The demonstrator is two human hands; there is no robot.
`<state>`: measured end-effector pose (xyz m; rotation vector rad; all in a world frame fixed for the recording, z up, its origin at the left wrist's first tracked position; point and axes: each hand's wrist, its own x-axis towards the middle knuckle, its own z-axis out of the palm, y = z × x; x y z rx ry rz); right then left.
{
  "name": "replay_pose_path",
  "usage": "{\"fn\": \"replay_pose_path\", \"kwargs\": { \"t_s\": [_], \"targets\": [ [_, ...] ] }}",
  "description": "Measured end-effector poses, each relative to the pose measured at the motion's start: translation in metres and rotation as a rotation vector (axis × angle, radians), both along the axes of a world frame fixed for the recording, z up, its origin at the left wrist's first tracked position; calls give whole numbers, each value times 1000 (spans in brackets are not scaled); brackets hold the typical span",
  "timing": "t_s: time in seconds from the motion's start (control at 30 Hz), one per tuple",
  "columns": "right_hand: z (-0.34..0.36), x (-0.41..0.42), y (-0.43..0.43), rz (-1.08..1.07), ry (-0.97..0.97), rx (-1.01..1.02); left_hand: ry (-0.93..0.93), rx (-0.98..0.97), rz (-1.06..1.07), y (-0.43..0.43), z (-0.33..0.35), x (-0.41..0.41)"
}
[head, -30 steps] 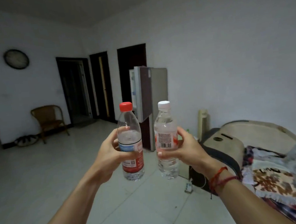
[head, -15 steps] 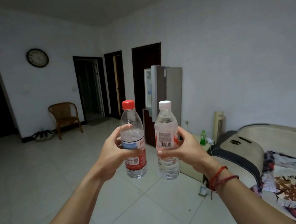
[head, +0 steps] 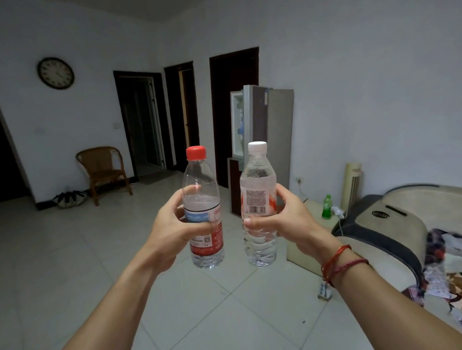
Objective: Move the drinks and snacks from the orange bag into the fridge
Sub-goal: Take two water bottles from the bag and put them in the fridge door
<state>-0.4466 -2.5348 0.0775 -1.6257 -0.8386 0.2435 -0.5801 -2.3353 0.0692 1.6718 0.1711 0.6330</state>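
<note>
Left hand (head: pixel 173 231): we've got fingers & thumb wrapped round the label of the red-cap bottle (head: pixel 199 178), arm stretched fwd.
Right hand (head: pixel 287 220): curled round the white-cap bottle (head: pixel 257 178), thumb across the front below the barcode; red string bracelets (head: pixel 342 262) on the wrist.
Bottles: both clear plastic, upright, side by side w/ a small gap, not touching; we hold them up in mid-air over the tiled floor.
Fridge (head: pixel 279 130): well apart from us, vs the far wall, directly behind the bottles; upper door (head: pixel 256 116) swung open.
Room: wall clock (head: pixel 56 73) upper left, wicker chair (head: pixel 102 170) below it, green bottle (head: pixel 327 207) on a low cabinet to the right.
</note>
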Motion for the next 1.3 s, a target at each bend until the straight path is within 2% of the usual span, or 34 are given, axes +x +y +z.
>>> {"fn": "replay_pose_path", "kwargs": {
  "t_s": [0.3,0.53,0.87,1.3],
  "targets": [
    [-15,129,71,1,-1,2,21,-1,44,72,-17,117],
    [-3,234,142,39,-2,-6,8,8,97,140,0,215],
    [-4,346,238,44,-7,-27,37,15,139,235,-3,320],
    [-11,498,447,23,22,-5,22,33,104,443,-11,476]
  ]
}}
